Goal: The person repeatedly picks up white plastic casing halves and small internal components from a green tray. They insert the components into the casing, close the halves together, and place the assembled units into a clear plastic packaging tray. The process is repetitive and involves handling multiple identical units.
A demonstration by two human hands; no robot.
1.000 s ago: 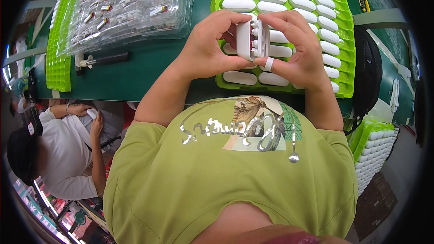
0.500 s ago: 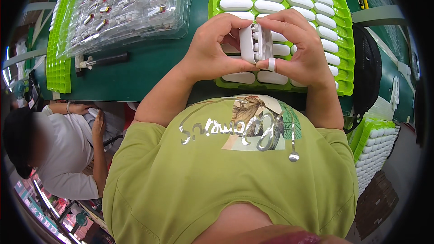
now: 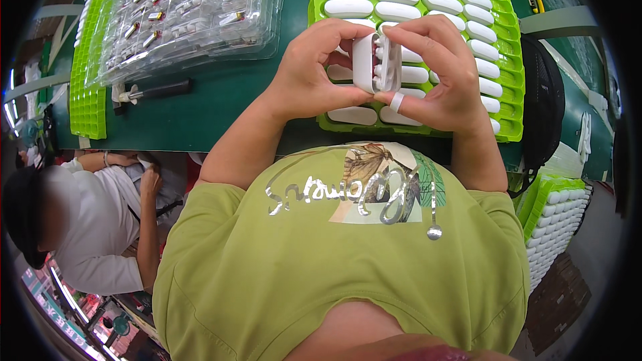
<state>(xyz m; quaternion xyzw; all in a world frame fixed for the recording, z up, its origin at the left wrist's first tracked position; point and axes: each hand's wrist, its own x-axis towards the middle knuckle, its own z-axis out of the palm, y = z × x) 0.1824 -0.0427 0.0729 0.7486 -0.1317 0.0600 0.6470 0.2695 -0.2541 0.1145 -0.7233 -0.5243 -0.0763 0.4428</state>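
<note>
Between my two hands is a white, rounded case (image 3: pixel 363 65) that looks like an earbud charging case, held above a green tray (image 3: pixel 328 124). It stands apart along one long side, and small white parts show in the gap. My left hand (image 3: pixel 309 67) is closed round the left half, with index finger on top and thumb below. My right hand (image 3: pixel 447 70) pinches the right half (image 3: pixel 392 67) between its fingertips at the upper end and its thumb at the lower end. A white band wraps the right thumb. Rows of similar white cases (image 3: pixel 348 8) fill the tray beneath.
Clear plastic trays (image 3: pixel 261 27) with small metallic parts lie at the left, near a dark-handled hammer (image 3: pixel 157 92) and a green tray (image 3: pixel 87 117). A black bag (image 3: pixel 543 100) hangs at the right above stacked case trays (image 3: pixel 558 227). Another person (image 3: pixel 93 227) sits at lower left.
The case has shifted slightly left and tilted in my hands, and my right thumb has moved a little left. The other person's hands have moved over the grey cloth.
</note>
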